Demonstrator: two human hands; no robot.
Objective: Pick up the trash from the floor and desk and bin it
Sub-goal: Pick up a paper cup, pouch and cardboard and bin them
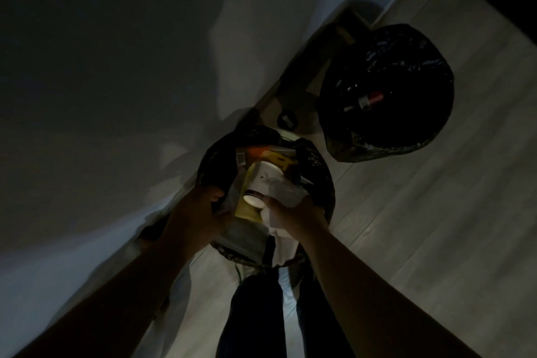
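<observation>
black bin liner [209, 158] is clutched in the left grip [200, 212], white paper [274, 222] held in the right grip [296, 211].

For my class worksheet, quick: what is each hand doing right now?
Left hand: grips the black bin liner at its rim.
Right hand: holds crumpled white paper above it.

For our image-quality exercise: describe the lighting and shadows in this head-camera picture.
Head view: dim overall; broad soft shadows cover the wall; the floor is lighter; the paper cup in the near bin is brightest; the far bin is almost black inside.
</observation>
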